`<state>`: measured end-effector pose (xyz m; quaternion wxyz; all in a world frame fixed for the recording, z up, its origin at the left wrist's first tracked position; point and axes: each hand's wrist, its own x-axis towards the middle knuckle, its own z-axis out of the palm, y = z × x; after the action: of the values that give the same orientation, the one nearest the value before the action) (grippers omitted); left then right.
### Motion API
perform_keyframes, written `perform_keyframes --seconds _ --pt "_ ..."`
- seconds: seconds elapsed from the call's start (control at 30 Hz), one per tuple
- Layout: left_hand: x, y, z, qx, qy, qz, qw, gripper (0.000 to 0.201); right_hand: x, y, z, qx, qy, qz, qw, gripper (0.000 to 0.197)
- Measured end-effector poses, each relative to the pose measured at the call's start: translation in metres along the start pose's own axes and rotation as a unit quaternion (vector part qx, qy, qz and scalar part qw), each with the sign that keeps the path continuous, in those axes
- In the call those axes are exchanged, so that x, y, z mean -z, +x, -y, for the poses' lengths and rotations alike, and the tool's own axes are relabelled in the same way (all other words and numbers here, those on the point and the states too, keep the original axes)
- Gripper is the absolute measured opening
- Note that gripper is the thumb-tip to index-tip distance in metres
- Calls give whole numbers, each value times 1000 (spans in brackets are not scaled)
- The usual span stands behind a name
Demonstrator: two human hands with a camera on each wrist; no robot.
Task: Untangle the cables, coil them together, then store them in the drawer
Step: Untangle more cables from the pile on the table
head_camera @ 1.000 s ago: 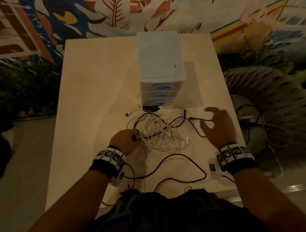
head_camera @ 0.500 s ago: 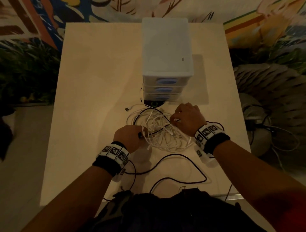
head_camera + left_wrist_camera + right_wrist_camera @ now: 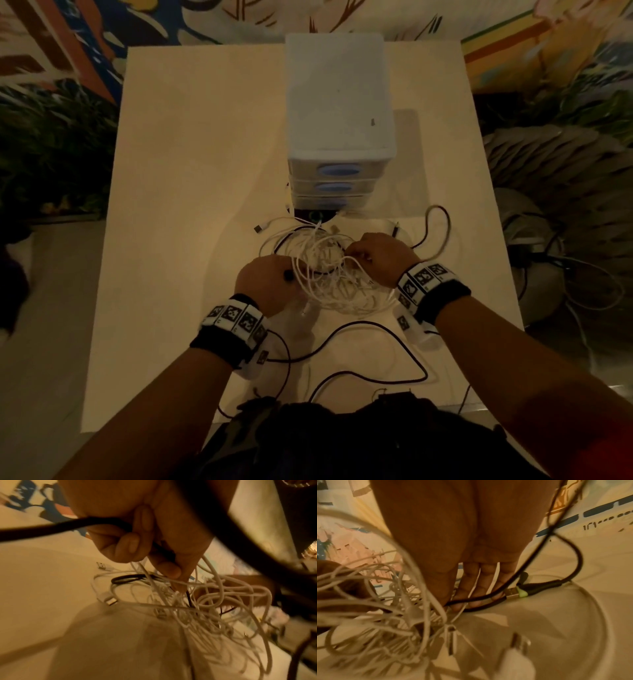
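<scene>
Shut three-drawer unit (image 3: 337, 137), tangled cables (image 3: 329, 274) on the table (image 3: 191, 171) before it

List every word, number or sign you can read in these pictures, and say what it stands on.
None can be read.
Wristbands: black-and-white square code patterns, no letters.
Wall painting: dark marks like writing, too blurred to read.
Drawer unit: blue handles, no visible label.

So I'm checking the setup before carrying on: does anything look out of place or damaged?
Only the expected mess: the white cables are knotted with a black cable in front of the drawer unit, whose drawers look closed. No damage shows, though the light is dim.
</scene>
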<state>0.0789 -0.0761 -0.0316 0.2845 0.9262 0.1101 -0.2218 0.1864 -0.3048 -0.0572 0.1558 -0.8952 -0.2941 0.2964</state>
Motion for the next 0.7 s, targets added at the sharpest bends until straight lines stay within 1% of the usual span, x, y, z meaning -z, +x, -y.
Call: perform_keyframes --seconds 0.07,0.13,0.2,0.23,0.27,0.33,0.37,0.4,0.43,0.47,0.5,0.53,0.57,0.6,0.63,0.7 --pt "3 -4 7 -29 -64 -47 996 14 1 -2 -5 -11 10 -6 1000 30" --pt "4 -7 12 -51 -92 -76 992 12 1 -3 -7 -10 30 -23 999 31" --pt "7 -10 15 -79 -92 -98 988 31 4 -6 -3 -10 65 -55 996 32" --pt "8 -11 15 -92 -89 -108 986 37 8 -8 0 -15 90 -88 992 29" --pt "10 -12 16 -107 -85 -117 984 36 14 -11 6 -14 114 -137 984 26" --pt "14 -16 14 -131 -68 -127 981 24 30 -23 24 14 139 -257 956 24" --pt "15 -18 13 -137 -60 -129 980 16 39 -32 41 39 141 -293 945 20" --pt "16 -20 11 -141 -56 -130 980 10 47 -40 60 73 137 -303 940 16" --pt "17 -21 10 -142 -57 -130 980 8 50 -47 80 113 127 -283 944 12" --pt "16 -22 9 -144 -61 -132 979 10 49 -51 97 144 112 -235 955 10" --pt "16 -22 9 -146 -65 -134 978 14 42 -50 108 160 95 -174 967 10" --pt "15 -23 9 -149 -68 -133 977 16 33 -47 113 159 79 -120 977 12" --pt "14 -23 10 -149 -72 -129 978 17 24 -41 113 140 72 -84 984 13" --pt "14 -23 12 -147 -74 -123 979 15 15 -37 111 115 71 -71 988 14" --pt "14 -23 15 -142 -76 -121 979 14 9 -34 107 91 71 -73 991 14" --pt "16 -25 22 -133 -82 -125 980 12 2 -33 101 55 64 -98 992 21"
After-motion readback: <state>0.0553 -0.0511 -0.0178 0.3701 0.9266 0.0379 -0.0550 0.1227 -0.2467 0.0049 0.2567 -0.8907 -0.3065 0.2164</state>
